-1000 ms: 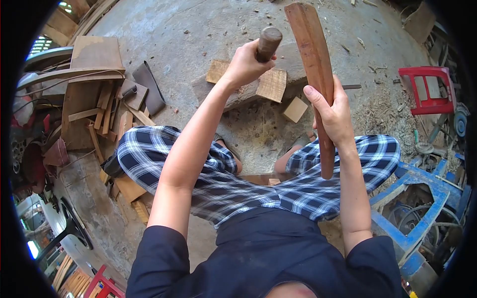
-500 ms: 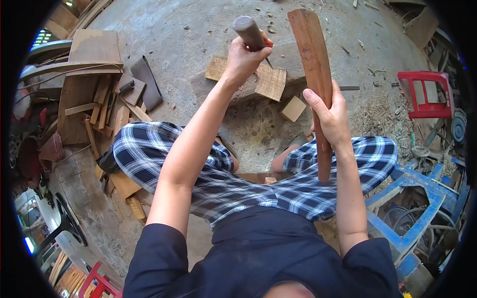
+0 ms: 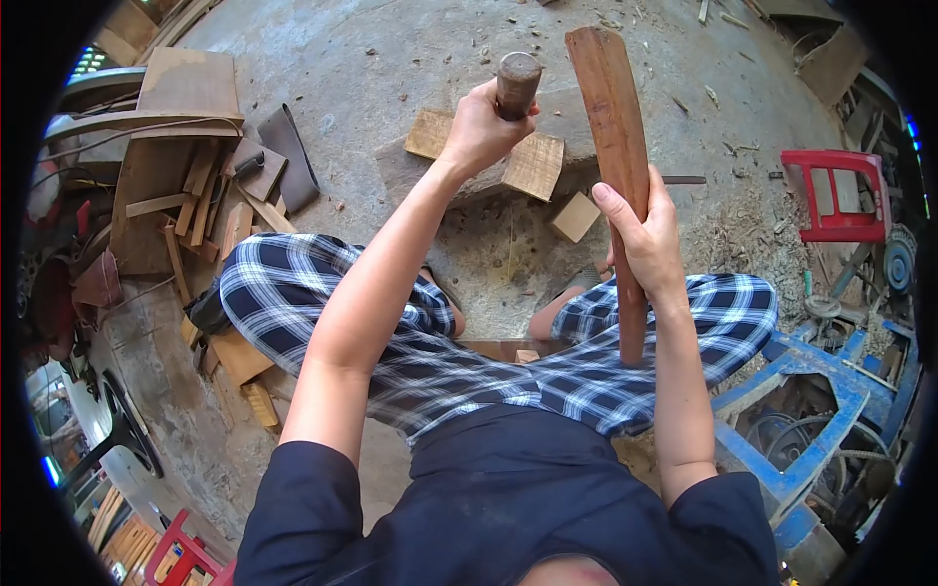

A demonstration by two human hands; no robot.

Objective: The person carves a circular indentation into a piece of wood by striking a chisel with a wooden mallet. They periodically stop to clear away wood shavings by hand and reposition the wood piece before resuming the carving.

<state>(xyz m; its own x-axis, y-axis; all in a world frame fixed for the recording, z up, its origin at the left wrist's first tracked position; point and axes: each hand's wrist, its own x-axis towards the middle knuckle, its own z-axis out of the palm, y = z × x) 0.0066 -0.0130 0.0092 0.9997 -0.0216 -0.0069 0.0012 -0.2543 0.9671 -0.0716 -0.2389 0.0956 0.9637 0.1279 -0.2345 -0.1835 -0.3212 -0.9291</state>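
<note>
My left hand [image 3: 481, 134] is closed around the thick round handle of a chisel [image 3: 518, 86]. The handle's end points up toward me, and the blade is hidden below the fist. Under that hand lies a light wooden block [image 3: 534, 166], partly covered by the hand, on a wide greyish slab [image 3: 396, 168]. My right hand [image 3: 645, 234] grips a long, reddish-brown, slightly curved wooden bat [image 3: 611, 107] near its middle. Its broad end stands up and away from me, and its narrow end reaches over my lap. A small wooden block [image 3: 575, 217] sits between the hands, closer to me.
Boards and offcuts [image 3: 191, 190] are piled at the left, with a dark flat strip [image 3: 289, 156] beside them. A red plastic stool [image 3: 838, 195] and a blue metal frame [image 3: 791, 420] are at the right. Wood shavings [image 3: 743, 230] litter the concrete floor.
The chisel handle has swung to the right and more upright, and its blade tip is now out of sight. The bat has dropped slightly toward me, still in my right hand.
</note>
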